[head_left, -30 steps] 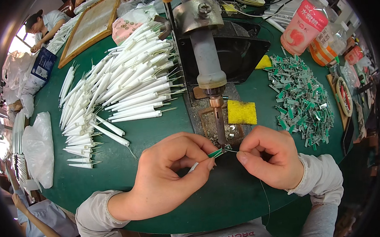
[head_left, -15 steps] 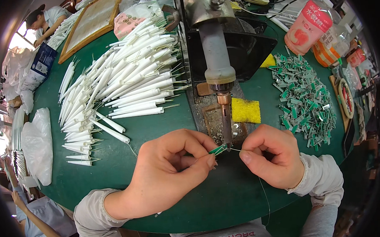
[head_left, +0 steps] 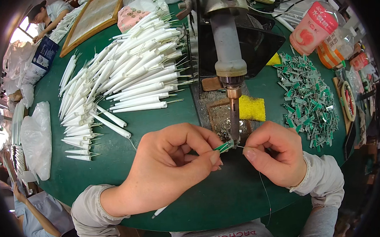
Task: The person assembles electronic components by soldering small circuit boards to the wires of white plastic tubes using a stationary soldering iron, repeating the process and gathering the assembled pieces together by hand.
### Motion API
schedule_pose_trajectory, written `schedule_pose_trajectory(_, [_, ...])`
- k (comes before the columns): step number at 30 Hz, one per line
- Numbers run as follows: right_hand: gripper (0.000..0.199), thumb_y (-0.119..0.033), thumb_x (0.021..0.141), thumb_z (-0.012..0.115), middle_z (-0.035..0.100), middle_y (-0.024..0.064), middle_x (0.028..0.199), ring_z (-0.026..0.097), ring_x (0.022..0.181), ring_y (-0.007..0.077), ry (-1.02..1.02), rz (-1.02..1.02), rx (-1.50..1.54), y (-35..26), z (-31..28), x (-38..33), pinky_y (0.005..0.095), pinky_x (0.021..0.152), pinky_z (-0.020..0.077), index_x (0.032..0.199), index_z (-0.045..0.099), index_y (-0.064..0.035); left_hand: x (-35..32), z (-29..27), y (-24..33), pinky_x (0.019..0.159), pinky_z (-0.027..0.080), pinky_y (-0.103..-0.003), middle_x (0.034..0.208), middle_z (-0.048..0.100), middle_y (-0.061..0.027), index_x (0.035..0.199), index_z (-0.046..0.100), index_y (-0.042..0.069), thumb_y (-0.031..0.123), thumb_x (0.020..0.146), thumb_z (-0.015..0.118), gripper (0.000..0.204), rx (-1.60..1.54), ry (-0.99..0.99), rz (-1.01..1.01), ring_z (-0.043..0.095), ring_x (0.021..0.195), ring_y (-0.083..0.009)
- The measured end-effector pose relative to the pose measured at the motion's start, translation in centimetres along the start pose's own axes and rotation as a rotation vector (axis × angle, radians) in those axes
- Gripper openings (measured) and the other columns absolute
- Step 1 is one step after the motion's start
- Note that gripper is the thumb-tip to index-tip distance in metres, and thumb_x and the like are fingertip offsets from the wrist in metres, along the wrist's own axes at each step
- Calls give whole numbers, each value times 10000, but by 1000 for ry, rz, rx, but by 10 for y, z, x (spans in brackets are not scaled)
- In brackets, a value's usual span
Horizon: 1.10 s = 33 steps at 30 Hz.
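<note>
My left hand [head_left: 179,159] pinches a small green circuit board [head_left: 223,147] between thumb and forefinger. The board's far end is at the tip of an upright soldering iron [head_left: 234,116], fixed above the table. From the other side, my right hand [head_left: 276,155] pinches thin solder wire [head_left: 265,194], its short end pointing at that same tip and its tail hanging toward my lap. Whether board, wire and tip actually touch is too small to tell. A white tapered tube [head_left: 160,211] pokes out beneath my left wrist, mostly hidden.
Many white tapered tubes [head_left: 141,69] with wire ends lie heaped at the left. Loose green boards [head_left: 310,100] are piled at the right. A yellow sponge [head_left: 252,108] sits behind the iron's tip. Bottles [head_left: 313,28] stand far right; two people work at the left.
The view has shifted slightly, so the iron appears farther right. Both hands keep their pinch at its tip. More of the white tube beneath my left wrist shows.
</note>
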State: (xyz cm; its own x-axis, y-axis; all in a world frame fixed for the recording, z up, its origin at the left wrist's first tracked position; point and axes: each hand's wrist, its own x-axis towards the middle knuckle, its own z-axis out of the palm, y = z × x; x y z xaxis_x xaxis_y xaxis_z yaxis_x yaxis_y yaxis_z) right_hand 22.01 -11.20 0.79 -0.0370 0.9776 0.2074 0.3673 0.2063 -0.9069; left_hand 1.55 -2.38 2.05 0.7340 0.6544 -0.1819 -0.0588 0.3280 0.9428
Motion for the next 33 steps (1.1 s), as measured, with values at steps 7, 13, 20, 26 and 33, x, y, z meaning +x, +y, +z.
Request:
schedule_pose_trajectory(7, [56,-44,878,599,503,12,574,477,463,89,-67,218,109,-8,-5,-5,243,453,349,865,548,-24,-3,-4,-3,736,524,-246,998,599,-159,832,567,-22,-61,842,615,62,-8,30,-72,636,800,-141])
schedule_pose_trajectory(13, [61,-58,888,592,496,16,573,480,468,91,-92,186,86,-8,-7,-5,240,456,347,880,544,-21,-1,2,0,738,529,-247,993,602,-166,827,567,-24,-56,848,612,59,-15,15,-47,638,804,-146])
schedule_pose_trajectory(20, [76,-75,906,581,506,15,574,467,472,65,-57,230,165,-9,-10,-5,229,458,342,893,543,-11,1,1,4,736,534,-248,998,606,-170,812,560,-19,-50,848,618,75,-48,13,-84,640,786,-144])
schedule_pose_trajectory(26, [81,-99,911,579,501,13,563,483,460,81,-81,335,199,-17,-15,-9,237,457,357,918,542,-27,0,-5,-3,748,521,-242,1003,603,-161,813,561,-19,-53,850,614,73,-90,-6,-180,635,799,-134])
schedule_pose_trajectory(33, [114,-114,822,658,483,24,492,502,397,162,-373,297,-296,-36,-43,2,289,396,356,888,578,-66,-8,-3,-8,752,514,-237,1020,594,-148,830,588,-28,-60,846,609,42,35,-25,-147,625,837,-119])
